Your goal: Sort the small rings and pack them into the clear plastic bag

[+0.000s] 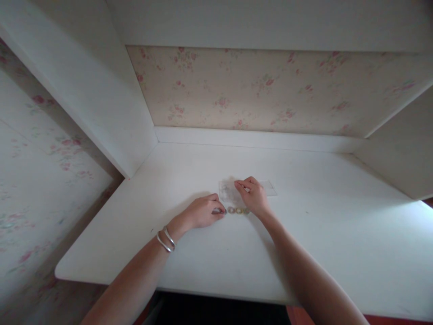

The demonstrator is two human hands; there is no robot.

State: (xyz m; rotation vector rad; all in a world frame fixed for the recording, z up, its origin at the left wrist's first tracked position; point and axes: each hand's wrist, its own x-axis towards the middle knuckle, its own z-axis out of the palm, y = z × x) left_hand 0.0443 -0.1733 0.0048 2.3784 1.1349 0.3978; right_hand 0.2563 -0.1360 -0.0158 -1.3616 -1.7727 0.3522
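Observation:
My left hand (204, 211) rests on the white desk, thumb and fingers pinched at the left end of a short row of small round pieces (231, 210). They look like rings or beads, some pale and some yellowish, too small to tell which. What the pinch holds cannot be made out. Above a flat clear plastic case (270, 188) is my right hand (253, 195), its thumb and fingertips pressed together. Anything between those fingertips is too small to see. That hand and wrist cover the middle of the case and reach the row's right end.
The white desk (223, 262) has a rounded front left corner. An upright white panel (101, 90) stands at the left, another panel (402, 144) at the right. Floral wallpaper (237, 90) covers the back wall above a low white ledge (257, 139).

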